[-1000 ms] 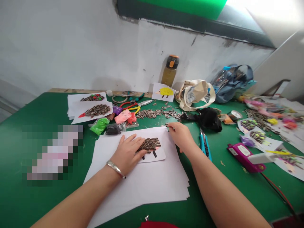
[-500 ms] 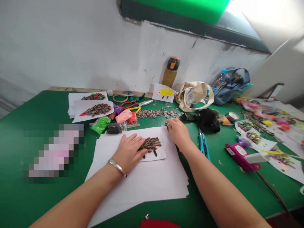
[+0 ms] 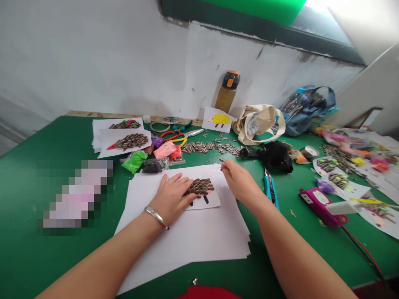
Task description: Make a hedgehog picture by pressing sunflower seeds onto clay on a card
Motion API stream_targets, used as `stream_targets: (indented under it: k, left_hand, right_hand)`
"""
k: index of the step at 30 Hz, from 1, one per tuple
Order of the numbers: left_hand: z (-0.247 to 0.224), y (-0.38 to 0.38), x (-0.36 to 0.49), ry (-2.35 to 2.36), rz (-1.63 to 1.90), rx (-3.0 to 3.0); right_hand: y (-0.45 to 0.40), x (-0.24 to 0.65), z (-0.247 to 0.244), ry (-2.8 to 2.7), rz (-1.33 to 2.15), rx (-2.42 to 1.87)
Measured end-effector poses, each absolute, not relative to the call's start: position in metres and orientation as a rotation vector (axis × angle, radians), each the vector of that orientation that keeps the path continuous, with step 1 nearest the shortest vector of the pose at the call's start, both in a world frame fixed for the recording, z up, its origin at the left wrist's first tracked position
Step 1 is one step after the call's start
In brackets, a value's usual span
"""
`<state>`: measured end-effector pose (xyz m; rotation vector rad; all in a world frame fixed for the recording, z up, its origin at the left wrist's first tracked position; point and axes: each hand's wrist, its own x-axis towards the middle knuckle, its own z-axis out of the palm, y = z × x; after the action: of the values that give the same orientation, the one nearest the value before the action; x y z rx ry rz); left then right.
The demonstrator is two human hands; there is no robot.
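Note:
My left hand (image 3: 173,196) lies flat with its fingers spread, at the left side of a small white card. On the card is a hedgehog picture with a body of overlapping sunflower seeds (image 3: 202,187) and short black legs (image 3: 206,199); my fingers cover its left part. Under both sits a stack of white paper (image 3: 193,236). My right hand (image 3: 237,177) hovers by the stack's upper right corner, thumb and fingers pinched together. A small dark tip, seemingly a sunflower seed, shows at the fingertips. Beyond it lies a loose spread of sunflower seeds (image 3: 202,147).
Bags of coloured clay (image 3: 134,162), pliers (image 3: 183,139) and finished seed hedgehogs (image 3: 131,141) lie at the back left. A bottle (image 3: 227,92) and cloth bag (image 3: 260,124) stand by the wall. On the right are a blue cutter (image 3: 271,189) and magenta glue-gun-like device (image 3: 322,205).
My right hand has drawn back from the loose seeds toward the paper, its fingers now pinched. My left hand stays flat on the card. The view has shifted slightly.

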<state>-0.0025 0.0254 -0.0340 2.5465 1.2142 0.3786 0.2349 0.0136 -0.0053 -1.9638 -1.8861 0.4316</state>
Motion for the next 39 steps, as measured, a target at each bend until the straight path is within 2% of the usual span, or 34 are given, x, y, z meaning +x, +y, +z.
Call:
stream_targets:
  k: [4,10,20,33,39]
  left_hand:
    - [-0.031,0.024,-0.002,1.241,0.314,2.523]
    - [-0.033,0.025,-0.002,1.233,0.336,2.541]
    - [-0.036,0.025,-0.003,1.218,0.344,2.554]
    - [-0.036,0.025,-0.001,1.228,0.353,2.569]
    - [-0.036,0.024,0.0,1.228,0.376,2.58]
  right_hand:
    - [-0.012,0.222,0.003,-1.835,0.739,-1.841]
    - [-0.013,0.22,-0.002,-1.849,0.925,-1.771]
    - [-0.009,0.225,-0.01,-2.006,0.811,-1.773]
    - [-0.01,0.216,-0.014,-2.207,0.488,-1.813]
    - [-0.01,0.213,-0.016,-2.254,0.472,-1.762]
